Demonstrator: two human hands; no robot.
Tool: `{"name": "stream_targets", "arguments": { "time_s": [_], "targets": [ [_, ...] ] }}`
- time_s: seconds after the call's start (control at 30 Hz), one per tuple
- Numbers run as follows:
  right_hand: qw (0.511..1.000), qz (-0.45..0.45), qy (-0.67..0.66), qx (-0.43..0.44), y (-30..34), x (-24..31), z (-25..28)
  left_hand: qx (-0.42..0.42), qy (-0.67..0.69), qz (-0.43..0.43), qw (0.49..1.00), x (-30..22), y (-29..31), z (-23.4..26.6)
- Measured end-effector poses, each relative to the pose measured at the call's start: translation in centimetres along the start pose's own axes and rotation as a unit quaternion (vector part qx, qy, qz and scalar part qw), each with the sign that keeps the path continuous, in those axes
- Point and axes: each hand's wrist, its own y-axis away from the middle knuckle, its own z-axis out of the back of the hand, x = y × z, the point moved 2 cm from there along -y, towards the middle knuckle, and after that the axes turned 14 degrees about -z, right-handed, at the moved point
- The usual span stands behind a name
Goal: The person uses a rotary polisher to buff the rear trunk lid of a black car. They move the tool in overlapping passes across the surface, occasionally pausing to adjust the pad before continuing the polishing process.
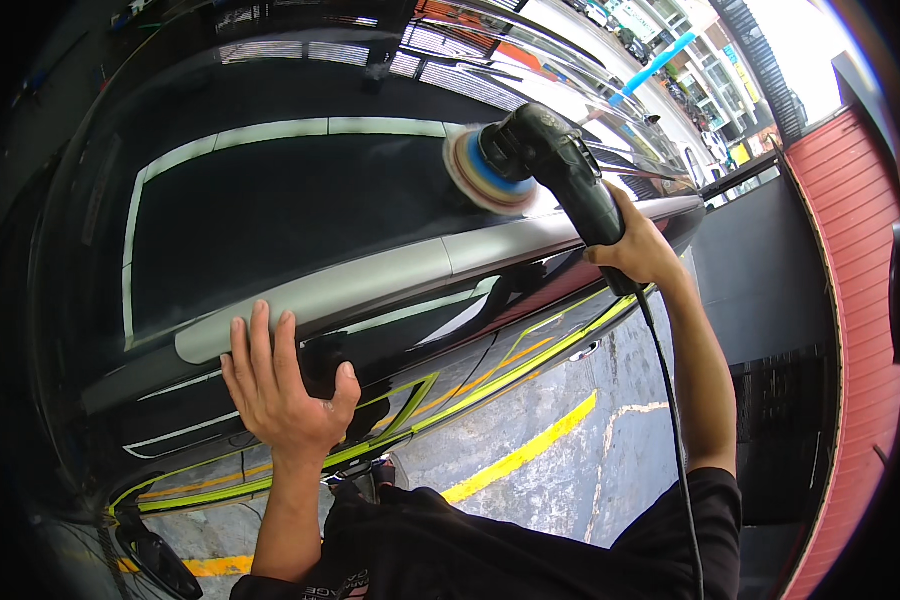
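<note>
My right hand (642,243) is wrapped round the handle of a black corded polisher (560,165). Its round pad (485,170), banded in blue and cream, looks blurred and is tilted against the glossy black car roof (300,215), by the far end of the silver roof rail (370,280). The black cord (670,400) hangs down along my right forearm. My left hand (288,385) lies with fingers spread at the near-left end of the rail, fingertips on it, holding nothing.
Yellow-green masking tape (420,400) edges the car's side windows. A side mirror (155,560) sticks out at the lower left. Below lies a worn grey floor with a yellow line (520,450). A red corrugated wall (850,220) stands at right; parked vehicles and buildings show beyond.
</note>
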Motion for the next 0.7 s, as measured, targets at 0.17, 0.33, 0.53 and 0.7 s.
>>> {"name": "stream_targets", "arguments": {
  "time_s": [0.17, 0.33, 0.53, 0.7],
  "targets": [
    [1.0, -0.018, 0.02, -0.01, -0.4, -0.6, 0.4, 0.003, -0.004, 0.0, 1.0, 0.2, 0.2, -0.1],
    [1.0, -0.028, 0.012, -0.007, -0.3, -1.2, 0.5, 0.0, -0.005, -0.004, 1.0, 0.1, 0.1, -0.1],
    [0.999, -0.033, 0.011, -0.001, -0.3, -2.1, 0.6, -0.002, -0.009, -0.001, 1.0, 0.2, 0.1, -0.1],
    [1.0, -0.028, 0.012, -0.002, -0.2, -2.1, 0.3, -0.006, -0.014, -0.004, 1.0, 0.4, 0.1, -0.3]
  ]
}}
